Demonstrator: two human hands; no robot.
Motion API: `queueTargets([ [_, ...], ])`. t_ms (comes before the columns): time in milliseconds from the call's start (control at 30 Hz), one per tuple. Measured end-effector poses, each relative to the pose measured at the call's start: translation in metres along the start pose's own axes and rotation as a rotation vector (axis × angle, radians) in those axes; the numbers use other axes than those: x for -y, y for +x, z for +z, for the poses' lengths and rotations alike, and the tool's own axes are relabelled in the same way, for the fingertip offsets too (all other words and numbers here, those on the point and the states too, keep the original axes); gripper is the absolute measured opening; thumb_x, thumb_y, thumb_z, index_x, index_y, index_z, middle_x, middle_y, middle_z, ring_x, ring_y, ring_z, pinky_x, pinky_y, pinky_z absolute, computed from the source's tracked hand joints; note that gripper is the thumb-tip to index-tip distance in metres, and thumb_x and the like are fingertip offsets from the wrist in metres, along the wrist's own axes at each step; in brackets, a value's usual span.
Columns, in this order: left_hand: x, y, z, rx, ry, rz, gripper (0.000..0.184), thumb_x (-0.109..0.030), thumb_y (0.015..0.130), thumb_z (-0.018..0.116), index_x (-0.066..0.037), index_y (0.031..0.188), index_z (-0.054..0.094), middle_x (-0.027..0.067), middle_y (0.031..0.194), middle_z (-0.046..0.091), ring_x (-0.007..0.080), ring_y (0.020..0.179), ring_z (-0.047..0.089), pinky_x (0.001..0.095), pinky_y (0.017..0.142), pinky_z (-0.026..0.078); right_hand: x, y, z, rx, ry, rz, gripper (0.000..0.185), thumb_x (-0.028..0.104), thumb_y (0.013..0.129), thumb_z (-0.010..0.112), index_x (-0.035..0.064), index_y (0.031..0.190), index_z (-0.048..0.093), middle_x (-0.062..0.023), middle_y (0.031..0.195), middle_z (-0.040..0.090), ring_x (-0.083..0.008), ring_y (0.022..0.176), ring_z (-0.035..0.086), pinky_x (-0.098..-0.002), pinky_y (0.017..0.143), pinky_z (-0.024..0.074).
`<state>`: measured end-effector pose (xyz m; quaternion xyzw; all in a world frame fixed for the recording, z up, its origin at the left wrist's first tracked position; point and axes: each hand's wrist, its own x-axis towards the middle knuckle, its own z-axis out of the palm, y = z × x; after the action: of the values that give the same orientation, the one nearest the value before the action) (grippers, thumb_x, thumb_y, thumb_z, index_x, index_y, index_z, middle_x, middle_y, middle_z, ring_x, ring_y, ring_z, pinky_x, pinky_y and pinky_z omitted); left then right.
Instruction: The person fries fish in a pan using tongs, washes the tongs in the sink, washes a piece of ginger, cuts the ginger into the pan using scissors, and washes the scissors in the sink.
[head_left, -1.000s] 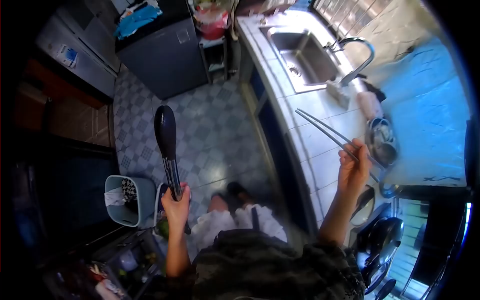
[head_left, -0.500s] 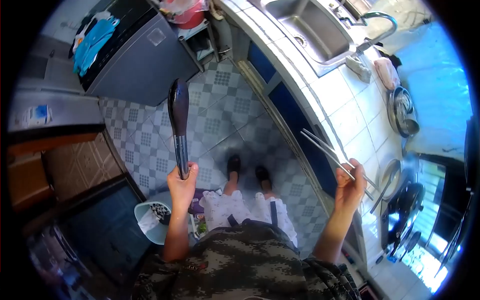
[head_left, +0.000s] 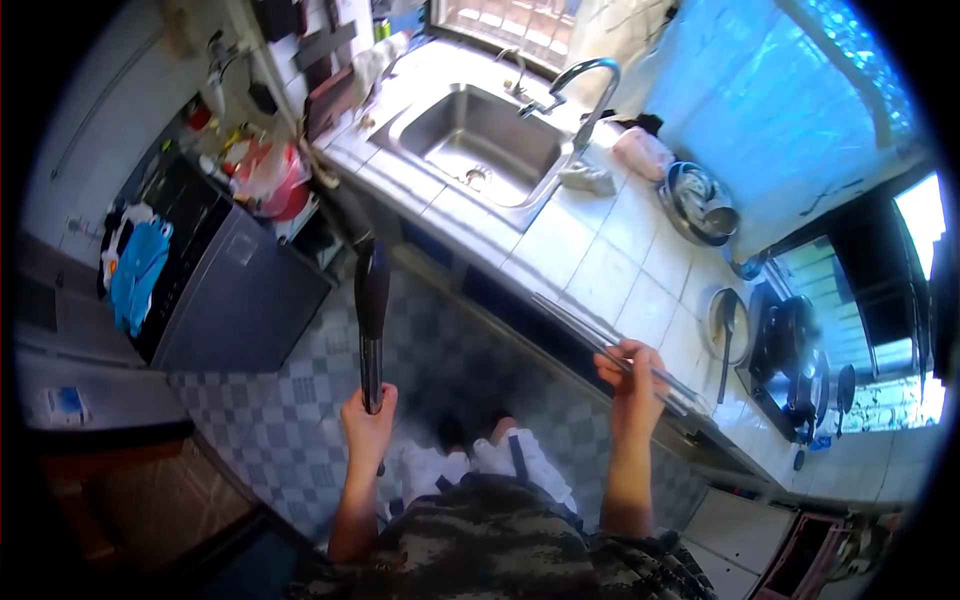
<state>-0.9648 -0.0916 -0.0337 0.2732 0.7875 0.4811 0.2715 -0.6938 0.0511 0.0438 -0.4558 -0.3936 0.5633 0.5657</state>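
My left hand (head_left: pixel 368 425) is closed round the slim, shiny shaft of a long dark utensil (head_left: pixel 372 295), whose thicker rounded end points up and away from me. Its exact kind I cannot make out. A pair of metal chopsticks (head_left: pixel 580 325) is gripped in the fingers of my right hand (head_left: pixel 632 385), slanting toward the upper left along the counter's front edge. Both hands are in front of my body, the right one by the white tiled counter (head_left: pixel 560 250).
A steel sink (head_left: pixel 540 185) with a curved faucet (head_left: pixel 605 90) is set in the counter. Metal bowls (head_left: pixel 700 205), a plate with a dark spoon (head_left: pixel 728 325) and a stove with a black wok (head_left: pixel 790 335) line the right side. At left stand a grey appliance (head_left: pixel 240 290) and a red bucket (head_left: pixel 285 190).
My view has turned toward the counter and sink, which now sit more centrally. The chopsticks in my right hand have come nearer the middle. Both hands keep their holds.
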Motion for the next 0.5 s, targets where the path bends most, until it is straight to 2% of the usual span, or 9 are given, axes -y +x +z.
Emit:
queueTargets([
  [167,-0.010,0.020,0.019,0.021,-0.006,0.053,0.014,-0.012,0.078,0.064,0.000,0.076,0.060,0.0019,0.056,0.052,0.0078,0.051,0.048,0.0239,0.049,0.038,-0.005,0.038,0.004,-0.054,-0.169,-0.145,0.031,0.021,0.093,0.044,-0.0069,0.101,0.054,-0.0150,0.091,0.061,-0.0215,0.085,0.063,-0.0252,0.072,0.0519],
  [200,-0.006,0.024,0.022,0.013,0.020,0.037,0.014,-0.012,0.078,0.064,0.001,0.076,0.059,0.0016,0.056,0.050,0.0077,0.051,0.047,0.0236,0.050,0.038,-0.008,0.050,0.005,-0.060,-0.219,-0.213,0.026,0.018,0.093,0.044,-0.0041,0.101,0.055,-0.0127,0.097,0.059,-0.0178,0.091,0.060,-0.0258,0.076,0.0506],
  [233,-0.001,0.030,0.027,-0.019,0.043,0.142,0.013,-0.012,0.079,0.063,0.000,0.076,0.060,-0.0028,0.054,0.048,0.0046,0.050,0.044,0.0227,0.046,0.034,-0.015,0.068,0.001,-0.051,-0.319,-0.326,0.020,0.013,0.090,0.048,-0.0013,0.102,0.055,-0.0132,0.100,0.056,-0.0198,0.092,0.058,-0.0294,0.076,0.0497],
  [300,-0.002,0.039,0.032,-0.032,0.091,0.135,0.014,-0.012,0.079,0.063,0.001,0.076,0.060,-0.0012,0.055,0.049,0.0056,0.050,0.044,0.0237,0.047,0.035,-0.037,0.112,-0.012,-0.084,-0.868,-0.738,0.017,0.009,0.085,0.052,-0.0001,0.100,0.054,-0.0160,0.101,0.054,-0.0269,0.089,0.056,-0.0339,0.074,0.0483],
  [367,-0.011,0.048,0.038,-0.025,0.055,0.074,0.014,-0.012,0.078,0.064,0.001,0.076,0.059,0.0027,0.058,0.051,0.0085,0.054,0.048,0.0242,0.051,0.038,-0.065,0.159,-0.017,-0.072,-0.991,-0.751,0.016,0.007,0.082,0.054,-0.0001,0.097,0.053,-0.0200,0.103,0.050,-0.0360,0.088,0.055,-0.0375,0.073,0.0467],
  [400,-0.007,0.055,0.041,-0.041,0.118,0.107,0.013,-0.011,0.078,0.063,0.001,0.077,0.059,0.0029,0.059,0.052,0.0086,0.055,0.049,0.0243,0.052,0.039,-0.096,0.190,-0.032,-0.043,-1.092,-0.753,0.013,0.008,0.082,0.055,0.0016,0.093,0.052,-0.0208,0.104,0.048,-0.0381,0.085,0.055,-0.0390,0.070,0.0474],
  [433,-0.015,0.061,0.046,-0.071,0.188,0.103,0.012,-0.010,0.077,0.063,0.001,0.077,0.059,0.0025,0.061,0.053,0.0082,0.056,0.049,0.0244,0.053,0.039,-0.118,0.217,-0.042,0.001,-1.119,-0.626,0.012,0.009,0.083,0.054,0.0017,0.092,0.051,-0.0218,0.105,0.046,-0.0386,0.083,0.055,-0.0416,0.066,0.0476],
  [500,-0.012,0.076,0.058,-0.112,0.151,0.104,0.011,-0.009,0.076,0.063,0.002,0.078,0.060,0.0024,0.063,0.055,0.0081,0.057,0.049,0.0248,0.054,0.039,-0.155,0.270,-0.065,0.100,-1.296,-0.506,0.012,0.007,0.080,0.055,0.0010,0.089,0.050,-0.0225,0.106,0.045,-0.0364,0.080,0.057,-0.0408,0.063,0.0492],
])
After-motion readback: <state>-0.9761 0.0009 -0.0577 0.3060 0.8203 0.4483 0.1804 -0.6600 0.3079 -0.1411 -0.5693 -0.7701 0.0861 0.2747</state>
